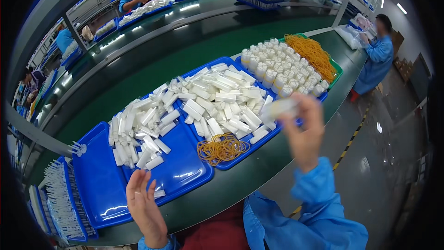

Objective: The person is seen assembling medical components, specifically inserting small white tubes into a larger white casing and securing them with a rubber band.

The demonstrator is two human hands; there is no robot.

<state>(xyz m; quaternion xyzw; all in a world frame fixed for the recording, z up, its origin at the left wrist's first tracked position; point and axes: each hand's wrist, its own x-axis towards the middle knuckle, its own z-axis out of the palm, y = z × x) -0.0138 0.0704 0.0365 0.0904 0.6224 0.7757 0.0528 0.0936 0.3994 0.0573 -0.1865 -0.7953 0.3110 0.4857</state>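
My right hand (306, 134), smeared by motion, pinches a white bundle (280, 108) above the near edge of a tray of white pieces. My left hand (144, 206) is open and empty, fingers upward, in front of the blue tray (185, 176). Beside its fingers lies one white piece (159, 193). Loose white oblong pieces (141, 127) are heaped in this tray, and a second heap (226, 95) fills the tray to its right. Tan rubber bands (222, 149) lie at that tray's near corner. Upright banded bundles (282, 67) stand in rows farther right.
A green tray (341, 70) at the right end carries a mound of orange rubber bands (311, 54). Trays of thin clear parts (62, 199) stand at the left. Grey frame posts (37, 132) rise nearby. Co-workers in blue (377, 58) sit around the green bench (249, 183).
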